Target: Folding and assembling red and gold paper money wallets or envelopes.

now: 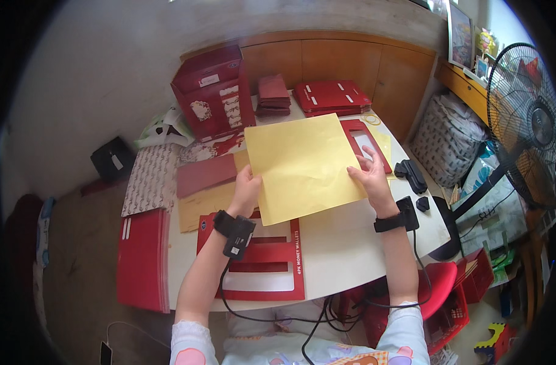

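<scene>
A large yellow paper sheet (305, 169) is held up over the white table (351, 246). My left hand (247, 191) grips its left edge between thumb and fingers. At the sheet's right edge is my right hand (371, 175), its thumb on the front and its fingers spread, some of them behind. Below the sheet lies a red printed card with cut-out windows (264, 273), partly hidden by my left forearm. Left of it are yellow papers (195, 207) with a dark pink card (207, 175) on top. Behind the right hand lies another red windowed card (383, 153).
A tall red carton (214, 102), small red stacks (273, 96) and flat red cards (332, 98) stand at the back. Red sheets (141, 260) lie at the left edge. Black devices (412, 175) sit at the right, near a fan (533, 118). Cables (278, 319) hang from both wrists.
</scene>
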A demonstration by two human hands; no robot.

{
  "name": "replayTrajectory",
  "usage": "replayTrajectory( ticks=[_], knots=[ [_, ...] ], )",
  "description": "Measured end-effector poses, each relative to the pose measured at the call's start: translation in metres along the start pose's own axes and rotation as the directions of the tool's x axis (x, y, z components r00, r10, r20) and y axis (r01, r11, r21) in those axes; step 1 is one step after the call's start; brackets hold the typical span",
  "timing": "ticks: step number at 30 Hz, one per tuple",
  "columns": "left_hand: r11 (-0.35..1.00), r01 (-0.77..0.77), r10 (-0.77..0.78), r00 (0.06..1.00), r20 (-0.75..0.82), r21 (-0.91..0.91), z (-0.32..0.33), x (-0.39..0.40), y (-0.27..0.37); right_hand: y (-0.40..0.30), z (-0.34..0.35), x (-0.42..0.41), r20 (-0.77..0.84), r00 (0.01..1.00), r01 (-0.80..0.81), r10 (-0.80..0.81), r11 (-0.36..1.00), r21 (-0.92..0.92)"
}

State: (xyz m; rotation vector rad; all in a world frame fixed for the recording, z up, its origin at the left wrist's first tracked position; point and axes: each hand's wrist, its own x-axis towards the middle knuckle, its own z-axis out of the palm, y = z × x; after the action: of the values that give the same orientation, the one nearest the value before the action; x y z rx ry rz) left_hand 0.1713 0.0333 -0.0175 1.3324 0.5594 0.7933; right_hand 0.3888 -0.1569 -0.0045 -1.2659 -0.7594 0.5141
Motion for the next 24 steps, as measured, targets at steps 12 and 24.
replayTrajectory(
  ticks=[12,24],
  knots=[
    [0.161,-0.643,0.512,0.703,0.494,0.749,0.074,-0.02,0.017,0.008,0.007,-0.001,0.256,0.958,-0.232,0.128,0.872,0.431],
    [0.216,-0.663,0.673,0.633,0.383,0.716,0.091,-0.029,0.004,0.005,0.028,-0.019,0.253,0.966,-0.126,0.058,0.956,0.265]
  ],
)
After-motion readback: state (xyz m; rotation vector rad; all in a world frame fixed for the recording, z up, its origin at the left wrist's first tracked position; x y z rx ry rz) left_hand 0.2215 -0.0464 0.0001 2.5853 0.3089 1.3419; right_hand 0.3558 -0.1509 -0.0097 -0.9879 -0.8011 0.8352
